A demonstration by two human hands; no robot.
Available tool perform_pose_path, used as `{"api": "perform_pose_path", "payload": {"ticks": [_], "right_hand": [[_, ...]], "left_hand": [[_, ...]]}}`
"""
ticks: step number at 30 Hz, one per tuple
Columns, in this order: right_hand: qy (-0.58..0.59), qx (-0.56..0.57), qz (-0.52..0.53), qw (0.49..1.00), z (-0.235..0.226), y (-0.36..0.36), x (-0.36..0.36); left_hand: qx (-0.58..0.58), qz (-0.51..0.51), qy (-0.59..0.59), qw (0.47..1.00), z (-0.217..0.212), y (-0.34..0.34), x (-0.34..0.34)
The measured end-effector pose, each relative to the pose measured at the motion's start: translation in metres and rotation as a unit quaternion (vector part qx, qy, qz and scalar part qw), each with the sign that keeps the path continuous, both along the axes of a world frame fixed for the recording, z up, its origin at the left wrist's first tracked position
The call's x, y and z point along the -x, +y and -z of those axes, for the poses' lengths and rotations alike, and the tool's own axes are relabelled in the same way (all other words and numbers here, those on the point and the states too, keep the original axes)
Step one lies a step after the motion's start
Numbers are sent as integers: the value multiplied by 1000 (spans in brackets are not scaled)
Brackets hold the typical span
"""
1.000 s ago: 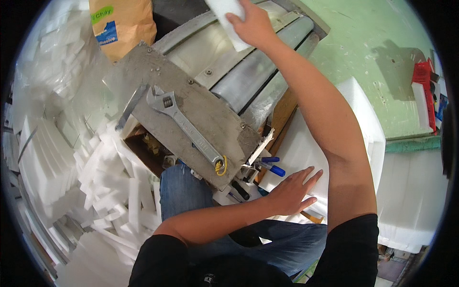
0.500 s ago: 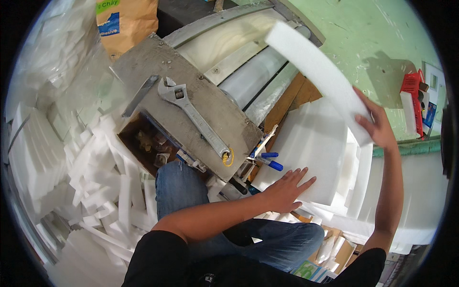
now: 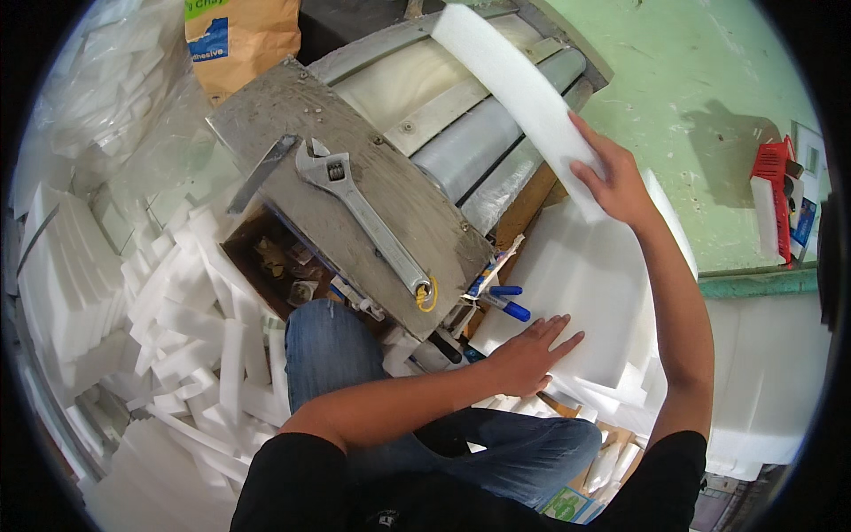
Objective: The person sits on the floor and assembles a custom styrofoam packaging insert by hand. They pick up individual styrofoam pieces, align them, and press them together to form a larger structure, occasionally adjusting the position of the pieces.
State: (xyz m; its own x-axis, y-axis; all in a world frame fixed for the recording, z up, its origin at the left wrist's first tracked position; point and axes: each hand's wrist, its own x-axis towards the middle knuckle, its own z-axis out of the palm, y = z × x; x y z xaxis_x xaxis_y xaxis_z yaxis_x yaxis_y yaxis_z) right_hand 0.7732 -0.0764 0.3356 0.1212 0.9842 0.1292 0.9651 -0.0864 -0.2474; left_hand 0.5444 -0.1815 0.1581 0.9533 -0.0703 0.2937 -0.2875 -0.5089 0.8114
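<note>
My right hand (image 3: 613, 180) grips the near end of a long white foam sheet (image 3: 514, 93), which slants up over the metal rollers (image 3: 479, 146) of a machine. My left hand (image 3: 529, 355) lies flat, fingers spread, on top of a stack of white foam sheets (image 3: 592, 275) beside my knee. Both forearms reach in from the lower edge over my blue jeans.
A large adjustable wrench (image 3: 368, 217) lies on a worn grey plate (image 3: 390, 168) on the machine. Blue markers (image 3: 505, 301) sit by its corner. Heaps of white foam strips (image 3: 177, 319) fill the left. A brown paper sack (image 3: 241, 40) stands at the top; a red object (image 3: 773, 191) leans on the green wall.
My right hand has swung the foam sheet from up over the rollers out to the right and back toward the rollers. My left hand stays flat on the foam stack.
</note>
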Motion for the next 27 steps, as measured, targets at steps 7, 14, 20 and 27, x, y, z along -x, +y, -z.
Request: {"api": "perform_pose_path", "payload": {"ticks": [7, 14, 20, 27], "right_hand": [[-40, -83, -36, 995, 33, 101, -12], [-46, -208, 1, 977, 46, 184, -12], [452, -230, 128, 852, 10, 156, -9], [357, -146, 205, 900, 1, 54, -15]], "left_hand": [[-1, -10, -28, 1000, 0, -1, 2], [4, -37, -48, 998, -10, -4, 3], [-11, -46, -55, 997, -8, -5, 0], [-7, -37, -26, 999, -7, -10, 5]]}}
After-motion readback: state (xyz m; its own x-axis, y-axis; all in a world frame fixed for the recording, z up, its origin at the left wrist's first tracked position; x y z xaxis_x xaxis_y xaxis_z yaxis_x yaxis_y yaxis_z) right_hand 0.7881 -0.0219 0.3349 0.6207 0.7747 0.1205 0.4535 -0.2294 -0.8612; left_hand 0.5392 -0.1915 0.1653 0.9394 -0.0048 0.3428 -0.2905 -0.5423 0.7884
